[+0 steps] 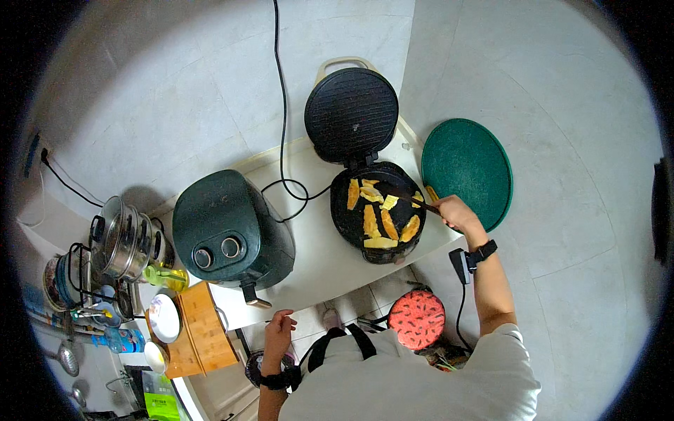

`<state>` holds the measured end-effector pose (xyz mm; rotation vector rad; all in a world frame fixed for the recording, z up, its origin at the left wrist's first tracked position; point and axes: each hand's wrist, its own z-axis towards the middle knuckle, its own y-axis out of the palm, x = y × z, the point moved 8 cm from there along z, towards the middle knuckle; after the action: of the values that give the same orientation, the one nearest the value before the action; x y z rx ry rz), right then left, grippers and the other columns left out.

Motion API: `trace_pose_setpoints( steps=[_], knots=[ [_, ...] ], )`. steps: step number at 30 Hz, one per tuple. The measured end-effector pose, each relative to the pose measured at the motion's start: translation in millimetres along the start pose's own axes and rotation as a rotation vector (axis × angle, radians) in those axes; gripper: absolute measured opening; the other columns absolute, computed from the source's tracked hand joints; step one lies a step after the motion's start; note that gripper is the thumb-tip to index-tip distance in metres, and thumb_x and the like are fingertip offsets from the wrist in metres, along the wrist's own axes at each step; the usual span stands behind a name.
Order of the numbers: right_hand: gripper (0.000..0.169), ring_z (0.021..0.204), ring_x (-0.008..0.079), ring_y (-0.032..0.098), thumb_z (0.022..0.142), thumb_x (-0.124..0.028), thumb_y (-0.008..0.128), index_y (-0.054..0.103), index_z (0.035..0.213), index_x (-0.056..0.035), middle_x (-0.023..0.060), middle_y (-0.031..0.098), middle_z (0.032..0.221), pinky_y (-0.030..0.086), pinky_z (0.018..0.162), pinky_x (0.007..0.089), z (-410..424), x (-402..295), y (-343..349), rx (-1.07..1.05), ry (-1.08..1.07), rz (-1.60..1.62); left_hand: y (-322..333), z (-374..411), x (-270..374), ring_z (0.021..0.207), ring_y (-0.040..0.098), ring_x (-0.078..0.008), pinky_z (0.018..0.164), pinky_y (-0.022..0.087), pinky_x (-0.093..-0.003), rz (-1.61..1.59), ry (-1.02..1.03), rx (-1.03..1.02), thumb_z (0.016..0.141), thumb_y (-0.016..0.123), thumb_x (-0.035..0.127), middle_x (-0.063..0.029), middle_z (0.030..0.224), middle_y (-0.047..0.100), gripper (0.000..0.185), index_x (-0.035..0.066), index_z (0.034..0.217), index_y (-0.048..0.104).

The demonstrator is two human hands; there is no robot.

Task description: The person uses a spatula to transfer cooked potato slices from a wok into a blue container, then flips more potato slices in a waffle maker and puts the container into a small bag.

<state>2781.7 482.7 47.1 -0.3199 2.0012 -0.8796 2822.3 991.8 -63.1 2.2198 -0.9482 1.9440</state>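
My right hand (457,212) is closed on the handle of a dark spatula (421,203), whose far end lies among the food in a round black electric griddle (342,223). Several golden-brown pieces of food (370,221) are spread over its lower plate, some of them long and narrow. The ridged upper plate (352,116) stands raised at the back. Below the counter's front edge, near the air fryer's handle, my left hand (279,326) hangs with bent fingers and holds nothing.
Left of the griddle stands a dark green air fryer (231,226). A black cord (285,105) loops between them. A round green lid or tray (467,173) leans at right. Farther left are a steamer pot (118,242), an oil bottle (168,278), a wooden board (202,326) and a white bowl (164,318).
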Motion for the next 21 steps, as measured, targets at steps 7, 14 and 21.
trace_pose_setpoints(
  steps=[7,14,21],
  knots=[
    [0.029,0.077,0.0385,0.062,0.077,-0.015,0.049,0.066,0.1,-0.0084,0.0235,0.063,0.084,0.05,0.071,0.0431,-49,8,-33,0.493,-0.088,-0.295,-4,-5,-8,0.067,0.061,-0.0149,0.061,0.049,-0.0281,0.008,-0.026,0.055,0.091,0.045,0.009,-0.0099,0.075,0.064,0.019,0.003,0.104,0.057],
    [0.038,0.071,0.0367,0.061,0.079,-0.021,0.057,0.058,0.116,-0.0137,0.0169,0.063,0.078,0.05,0.064,0.0455,-135,6,5,0.488,-0.128,-0.481,1,-7,-6,0.066,0.062,-0.0152,0.061,0.049,-0.0281,0.051,-0.029,0.022,0.091,0.044,0.011,-0.0098,0.075,0.064,0.019,0.003,0.105,0.056],
    [0.051,0.061,0.0271,0.059,0.069,-0.006,0.057,0.058,0.117,-0.022,0.0051,0.057,0.073,0.05,0.055,0.0379,-156,5,12,0.384,-0.299,-0.666,23,7,18,0.07,0.06,-0.0139,0.066,0.049,-0.0258,-0.057,-0.043,-0.114,0.094,0.042,0.011,-0.0084,0.079,0.062,0.02,0.003,0.106,0.056]
  ],
)
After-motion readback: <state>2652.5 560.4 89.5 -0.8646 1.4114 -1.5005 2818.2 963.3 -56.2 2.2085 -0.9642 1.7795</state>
